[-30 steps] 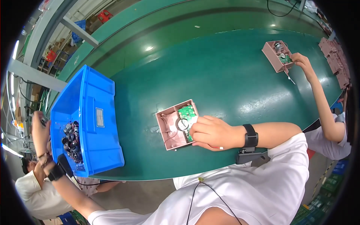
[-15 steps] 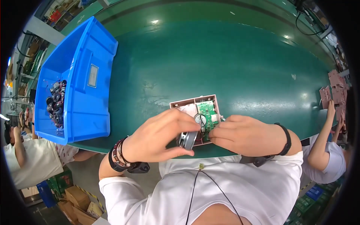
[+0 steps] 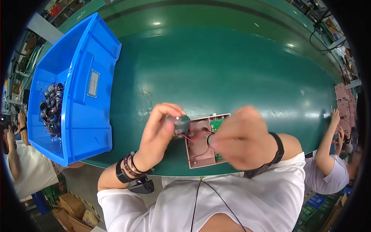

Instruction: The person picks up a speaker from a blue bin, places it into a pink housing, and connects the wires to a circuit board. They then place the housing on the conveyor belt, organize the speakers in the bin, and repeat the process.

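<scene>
A small round speaker (image 3: pixel 182 124), dark with a red wire trailing from it, is gripped between the thumb and fingers of my left hand (image 3: pixel 156 133). It is held up just beyond the left edge of a shallow pink plastic housing (image 3: pixel 203 156). A green circuit board (image 3: pixel 216 124) sits in the housing's right part, and thin wires cross its left part. Over the board hovers my right hand (image 3: pixel 245 141), its fingers curled together and blurred by motion. What those fingers pinch, if anything, is hidden. Much of the board lies under that hand.
A large blue bin (image 3: pixel 91 116) stands at the left, with several dark speakers (image 3: pixel 52 108) inside. Pink housings (image 3: pixel 345 104) are stacked at the far right beside a co-worker's hands (image 3: pixel 337 120). Another person (image 3: pixel 29 166) sits at the left. The green table (image 3: pixel 166 69) stretches ahead.
My left hand has lifted the speaker up and left, off the housing. The housing has shifted slightly down and turned. My right hand has risen a little; a white part in the housing's left side no longer shows.
</scene>
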Demonstrator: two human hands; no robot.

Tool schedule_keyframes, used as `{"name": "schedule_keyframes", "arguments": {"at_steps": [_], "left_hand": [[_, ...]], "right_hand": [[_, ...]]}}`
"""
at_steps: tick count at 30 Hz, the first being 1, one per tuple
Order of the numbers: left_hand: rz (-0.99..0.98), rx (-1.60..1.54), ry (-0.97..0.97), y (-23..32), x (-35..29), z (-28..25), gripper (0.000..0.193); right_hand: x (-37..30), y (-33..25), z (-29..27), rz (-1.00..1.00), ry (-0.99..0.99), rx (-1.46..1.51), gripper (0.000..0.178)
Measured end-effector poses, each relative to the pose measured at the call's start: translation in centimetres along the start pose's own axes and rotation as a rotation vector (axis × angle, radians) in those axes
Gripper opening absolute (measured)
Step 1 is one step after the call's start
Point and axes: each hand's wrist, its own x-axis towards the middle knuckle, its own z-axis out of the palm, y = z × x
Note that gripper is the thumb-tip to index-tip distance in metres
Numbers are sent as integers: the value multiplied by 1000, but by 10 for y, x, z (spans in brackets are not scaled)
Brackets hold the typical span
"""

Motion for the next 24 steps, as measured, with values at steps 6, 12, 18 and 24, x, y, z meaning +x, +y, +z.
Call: {"name": "schedule_keyframes", "arguments": {"at_steps": [6,12,18,24], "left_hand": [[-442,-854,-26,-2,17,-11,49],[-494,-817,-360,-6,12,-12,56],[-466,-323,-388,12,11,1,71],[-419,-298,-465,7,9,-2,77]], "right_hand": [[-7,28,8,112,-80,-170,37],[-9,21,26,227,-114,21,43],[-6,21,23,228,-257,137,49],[-6,17,14,240,-354,182,56]]}}
